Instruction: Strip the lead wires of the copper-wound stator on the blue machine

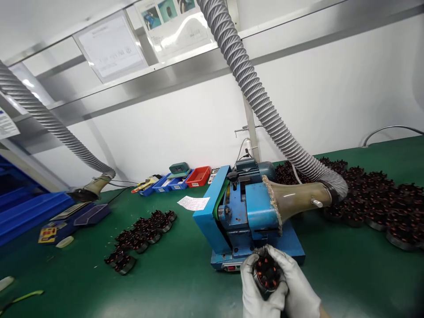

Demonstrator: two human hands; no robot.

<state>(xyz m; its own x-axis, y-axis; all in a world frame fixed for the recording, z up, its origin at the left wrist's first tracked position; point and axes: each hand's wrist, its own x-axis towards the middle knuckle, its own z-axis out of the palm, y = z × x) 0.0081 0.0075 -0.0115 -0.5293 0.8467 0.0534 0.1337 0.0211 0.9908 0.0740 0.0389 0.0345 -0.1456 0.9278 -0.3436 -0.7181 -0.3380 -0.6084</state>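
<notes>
Both my hands wear white gloves with dark smudges at the fingertips. Between them is a motor stator, a round black core with copper windings and a metal rim, its wound face turned up toward me. My left hand grips it from the left side, and my right hand wraps its right side and far edge. The stator is just in front of a blue belt grinding machine, whose base lies right behind my fingers. A tan suction hood joins the machine's right side.
Several stators stand left of the machine, and a large group of stators covers the right. A grey ribbed hose drops to the hood. Small blue bins and a red bin line the wall. A paper slip touches the machine.
</notes>
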